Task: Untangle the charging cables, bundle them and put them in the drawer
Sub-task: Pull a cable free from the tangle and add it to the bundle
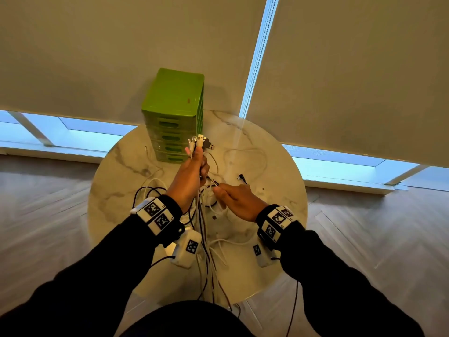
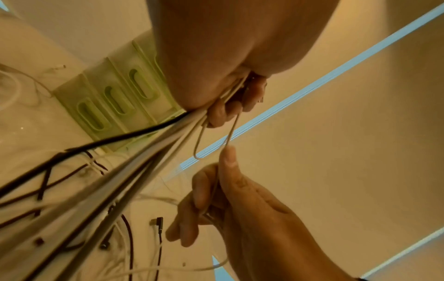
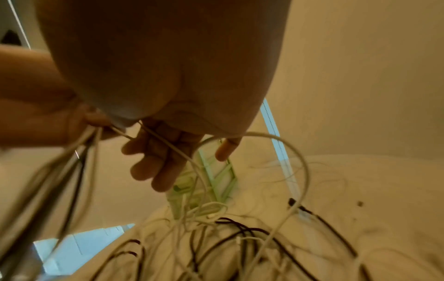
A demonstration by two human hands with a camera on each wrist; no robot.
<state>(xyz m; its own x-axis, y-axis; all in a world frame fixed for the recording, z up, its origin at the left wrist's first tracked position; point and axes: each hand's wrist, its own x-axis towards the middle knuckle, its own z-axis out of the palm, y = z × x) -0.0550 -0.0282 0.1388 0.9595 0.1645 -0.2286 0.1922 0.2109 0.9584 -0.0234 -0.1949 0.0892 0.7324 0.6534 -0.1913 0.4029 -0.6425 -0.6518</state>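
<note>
At the table's (image 1: 116, 190) far edge stands the green drawer unit (image 1: 173, 110), drawers closed (contents unseen). The left hand (image 1: 192, 171) fists a bundle of charging cables (image 1: 200, 143), plugs poking above its grip. The right hand (image 1: 239, 199) pinches one white cable (image 2: 213, 136) just beside it.

Both arms wear long black sleeves (image 1: 80, 283) reaching to the wrists. Just behind each hand sits a black band carrying 2 white blocks printed with black square-patterned markers: left band (image 1: 156, 215), right band (image 1: 277, 223). Under each wrist hangs a white camera box with 1 more marker, left box (image 1: 188, 251), right box (image 1: 261, 255), each trailing a thin dark wire (image 1: 292, 310).
</note>
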